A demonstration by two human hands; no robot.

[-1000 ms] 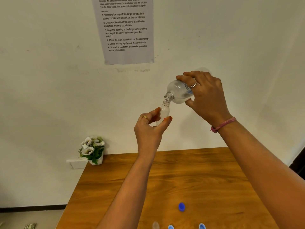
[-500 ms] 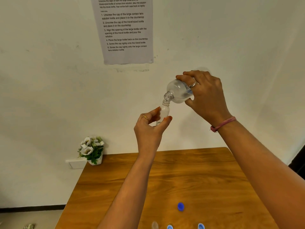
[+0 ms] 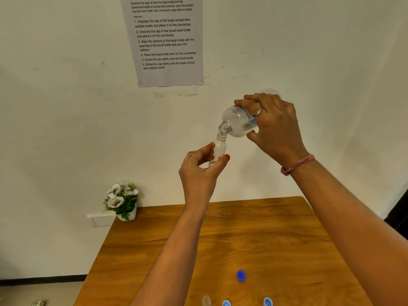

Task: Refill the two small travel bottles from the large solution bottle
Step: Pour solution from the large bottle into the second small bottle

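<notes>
My right hand (image 3: 274,127) grips the large clear solution bottle (image 3: 237,123), tipped down to the left with its open neck right over the mouth of a small travel bottle (image 3: 219,149). My left hand (image 3: 202,171) pinches that small bottle upright between thumb and fingers, high above the table. The top of a second small clear bottle (image 3: 206,301) shows at the bottom edge. A dark blue cap (image 3: 241,275) lies on the wooden table (image 3: 276,235), and two light blue caps (image 3: 226,303) (image 3: 267,301) sit at the near edge.
A small pot of white flowers (image 3: 122,200) stands at the table's far left corner by the white wall. A printed instruction sheet (image 3: 167,40) hangs on the wall above. A dark doorway edge (image 3: 399,215) is at the right.
Both hands and both bottles hold nearly the same pose. The view has shifted only slightly.
</notes>
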